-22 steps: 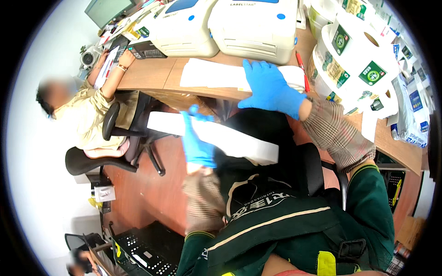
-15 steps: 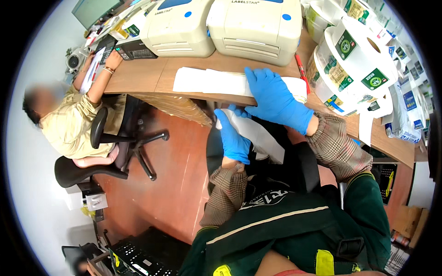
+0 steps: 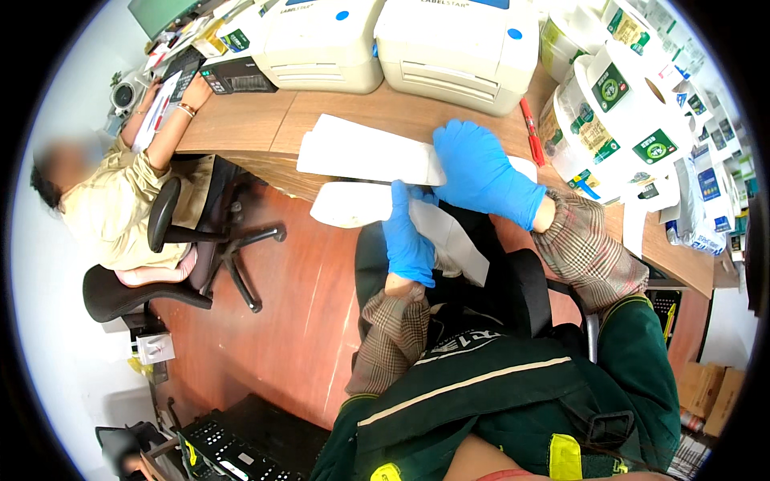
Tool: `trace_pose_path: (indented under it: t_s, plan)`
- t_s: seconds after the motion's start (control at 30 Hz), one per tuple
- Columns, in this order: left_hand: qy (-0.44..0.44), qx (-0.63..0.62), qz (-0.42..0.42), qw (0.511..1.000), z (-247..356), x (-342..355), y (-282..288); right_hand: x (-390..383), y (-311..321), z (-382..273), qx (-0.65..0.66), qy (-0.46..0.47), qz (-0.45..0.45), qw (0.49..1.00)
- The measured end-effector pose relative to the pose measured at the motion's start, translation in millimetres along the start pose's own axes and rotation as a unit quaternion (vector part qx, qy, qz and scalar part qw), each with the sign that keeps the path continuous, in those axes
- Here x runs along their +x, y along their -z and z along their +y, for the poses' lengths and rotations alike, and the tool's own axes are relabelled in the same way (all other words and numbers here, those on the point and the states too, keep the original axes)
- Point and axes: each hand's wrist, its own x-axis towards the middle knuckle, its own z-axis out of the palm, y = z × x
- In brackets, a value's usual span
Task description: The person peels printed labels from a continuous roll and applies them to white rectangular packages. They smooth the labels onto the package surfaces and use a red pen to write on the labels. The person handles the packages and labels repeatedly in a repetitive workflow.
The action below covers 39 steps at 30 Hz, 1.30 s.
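Your left hand [image 3: 408,244] pinches paper strip [image 3: 349,206] beside desk [image 3: 241,124]; avoid creasing. Right hand [image 3: 485,175] over stack [image 3: 365,149] on desk: can't tell grip.

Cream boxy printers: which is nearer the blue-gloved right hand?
The right cream printer, just beyond the right hand; the left cream printer sits farther away.

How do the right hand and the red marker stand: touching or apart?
Apart: the head view shows bare desk between the right hand and the red marker.
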Motion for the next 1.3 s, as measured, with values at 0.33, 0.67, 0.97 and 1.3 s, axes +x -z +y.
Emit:
trace_pose_path:
  t_s: [0.33,0.67,0.97,1.3]
  plan:
    - [-0.04,0.142,0.112,0.983,9.3,16.0,4.6,-0.9,3.9,15.5,-0.017,0.042,-0.02,0.999]
    - [-0.057,0.077,0.1,0.99,33.7,10.7,15.9,-7.1,-18.5,24.3,0.037,0.075,0.127,0.988]
    - [-0.075,-0.049,-0.031,0.995,83.9,-12.2,11.3,-17.7,-5.4,-38.0,0.243,0.119,0.178,0.946]
    - [-0.086,-0.025,0.037,0.995,113.7,-69.2,21.4,-41.1,-34.8,-99.0,0.659,-0.051,-0.278,0.697]
